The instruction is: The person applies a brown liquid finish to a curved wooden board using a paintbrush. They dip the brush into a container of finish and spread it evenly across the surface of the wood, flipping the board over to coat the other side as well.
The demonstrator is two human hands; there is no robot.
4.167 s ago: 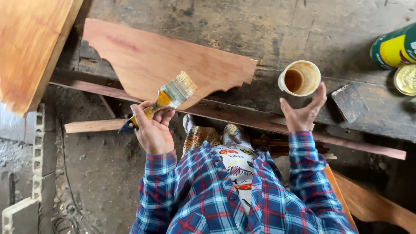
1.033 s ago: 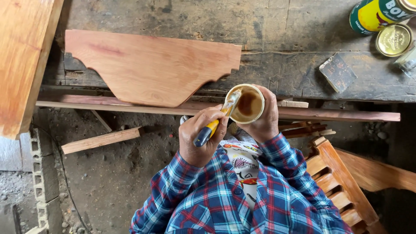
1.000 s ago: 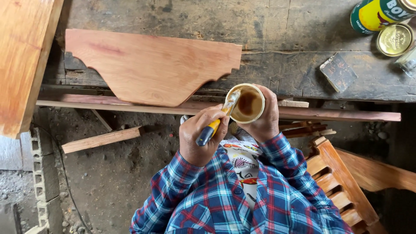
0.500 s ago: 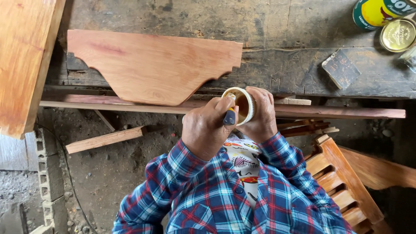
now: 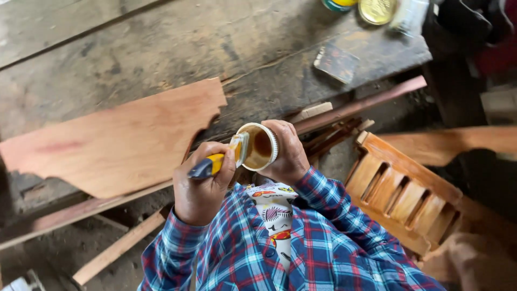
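Note:
My left hand [image 5: 200, 186] grips a paintbrush [image 5: 218, 160] with a yellow and blue handle; its bristles press against the rim of a small white cup [image 5: 259, 146]. That cup holds brown liquid and is tilted toward the brush, held by my right hand [image 5: 288, 153]. Both hands are close to my chest, just off the near edge of a worn grey workbench [image 5: 161, 48]. A flat reddish wooden panel [image 5: 118, 143] with a stepped, curved edge lies on the bench to the left of my hands.
A dark square block [image 5: 336, 63] lies on the bench at the right. A tin and its round yellow lid [image 5: 377, 8] sit at the top edge. A slatted wooden frame [image 5: 406, 196] stands at my right. Long wooden strips [image 5: 116, 249] lie below the bench.
The view has swung and tilted, shifting the bench and panel leftward. The brush has lifted from deep in the cup to its rim, its handle now pointing left. Earlier, my right hand picked the cup off the bench.

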